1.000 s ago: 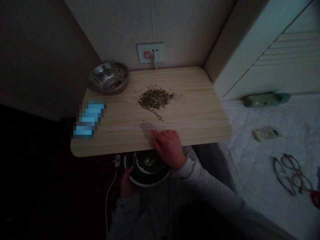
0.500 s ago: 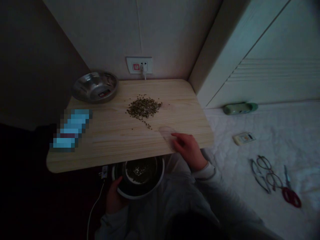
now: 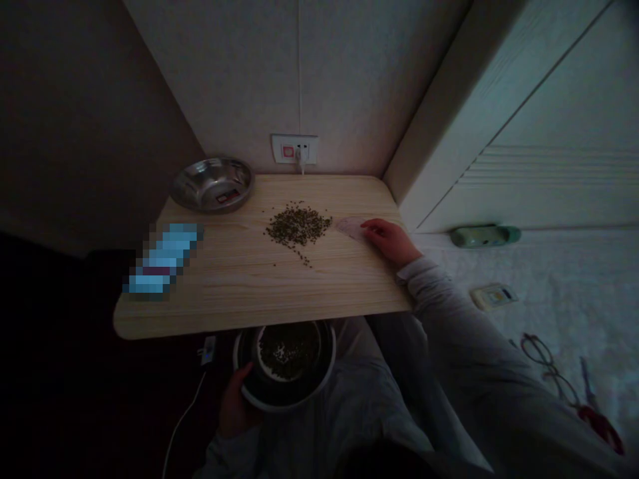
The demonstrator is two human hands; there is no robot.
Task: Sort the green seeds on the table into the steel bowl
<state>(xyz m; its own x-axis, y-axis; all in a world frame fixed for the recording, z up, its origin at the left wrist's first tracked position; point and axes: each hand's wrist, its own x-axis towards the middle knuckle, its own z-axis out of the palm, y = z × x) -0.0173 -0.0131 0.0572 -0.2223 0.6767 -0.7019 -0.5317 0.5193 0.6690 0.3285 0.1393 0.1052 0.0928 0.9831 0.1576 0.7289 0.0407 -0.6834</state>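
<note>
On the wooden table (image 3: 239,293) lies a loose heap of small dark green beans or seeds (image 3: 298,226), with a few strays at its front. My right hand (image 3: 392,241) is closed on a thin, see-through plastic piece (image 3: 351,227), which lies low over the tabletop just right of the heap. Below the table's front edge, my left hand (image 3: 237,406) grips the left rim of a dark bowl with a pale rim (image 3: 327,376). Similar beans cover much of its light bottom. The table edge hides the bowl's far side.
A steel bowl (image 3: 212,189) stands at the table's back left, with a blurred-out phone-like screen (image 3: 164,256) before it. A wall socket (image 3: 294,150) holds a plug. On the white bedding are a green bottle-like object (image 3: 484,235), a remote (image 3: 493,297), glasses (image 3: 549,369) and red-handled scissors (image 3: 599,426).
My right hand has moved away from me, from the table's front edge to the heap's right side, carrying the plastic piece. My left hand still holds the bowl. The view has shifted slightly.
</note>
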